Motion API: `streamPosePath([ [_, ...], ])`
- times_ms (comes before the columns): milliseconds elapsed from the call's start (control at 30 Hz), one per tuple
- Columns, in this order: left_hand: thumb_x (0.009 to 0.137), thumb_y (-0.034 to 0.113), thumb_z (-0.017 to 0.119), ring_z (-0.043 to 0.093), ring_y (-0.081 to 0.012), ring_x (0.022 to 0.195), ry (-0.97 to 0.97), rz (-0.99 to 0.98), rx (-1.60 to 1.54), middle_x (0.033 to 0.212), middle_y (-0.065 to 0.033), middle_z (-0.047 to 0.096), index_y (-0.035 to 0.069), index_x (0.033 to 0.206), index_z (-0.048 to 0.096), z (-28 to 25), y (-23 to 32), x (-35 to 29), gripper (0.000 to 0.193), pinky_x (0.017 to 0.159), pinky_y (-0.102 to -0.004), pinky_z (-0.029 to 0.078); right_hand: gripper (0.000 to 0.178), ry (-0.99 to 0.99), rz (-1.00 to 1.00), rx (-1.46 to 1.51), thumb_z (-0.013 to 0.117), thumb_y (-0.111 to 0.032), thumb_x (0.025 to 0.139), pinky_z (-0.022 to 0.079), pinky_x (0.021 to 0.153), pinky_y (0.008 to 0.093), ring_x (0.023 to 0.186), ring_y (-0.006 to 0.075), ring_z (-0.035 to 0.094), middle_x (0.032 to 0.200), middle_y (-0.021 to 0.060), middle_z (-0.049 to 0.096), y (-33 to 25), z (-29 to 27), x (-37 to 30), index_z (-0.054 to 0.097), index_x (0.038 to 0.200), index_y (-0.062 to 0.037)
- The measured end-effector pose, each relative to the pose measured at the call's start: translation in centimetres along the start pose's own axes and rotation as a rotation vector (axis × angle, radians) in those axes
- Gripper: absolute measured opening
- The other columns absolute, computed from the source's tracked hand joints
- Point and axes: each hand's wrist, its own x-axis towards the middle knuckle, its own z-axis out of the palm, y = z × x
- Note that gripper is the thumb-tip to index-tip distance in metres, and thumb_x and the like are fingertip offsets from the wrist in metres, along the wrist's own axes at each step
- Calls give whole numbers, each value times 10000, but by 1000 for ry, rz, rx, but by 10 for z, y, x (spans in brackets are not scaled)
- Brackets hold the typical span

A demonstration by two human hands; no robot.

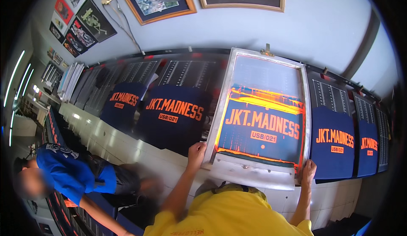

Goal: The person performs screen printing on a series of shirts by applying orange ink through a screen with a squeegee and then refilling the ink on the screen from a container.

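In front of me a screen-printing frame point(308, 104) with pale metal edges lies over one of the printing boards. Bright orange ink point(265, 100) is streaked across its mesh, thickest in a band above the orange lettering. Across the frame's near end rests a wide metal squeegee point(254, 170), with ink along its far edge. My left hand point(196, 154) is closed on the frame's left side near the corner. At the opposite near corner, my right hand point(309, 170) grips the right side with curled fingers. The undersides of both grips are hidden.
Dark blue shirts with orange print lie on boards left point(174, 115) and right point(335, 140) of the frame. A metal hinge clamp point(267, 49) stands at its far end. A person in a blue shirt point(76, 168) is at the lower left, beside another row of boards.
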Motion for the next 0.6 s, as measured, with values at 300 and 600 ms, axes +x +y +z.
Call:
streamPosePath([
  [300,929,243,617,548,-90,696,59,15,-46,749,-55,647,-62,954,670,-41,16,13,310,636,-262,445,325,127,-97,3,440,-225,910,339,582,354,611,151,374,618,70,406,-52,17,-36,525,769,56],
  [600,913,206,628,519,-88,661,123,67,54,693,-44,610,-66,946,668,-144,-30,55,277,599,-268,423,302,18,-32,84,485,-202,918,360,584,329,630,120,399,635,41,455,-93,103,-91,581,828,70],
])
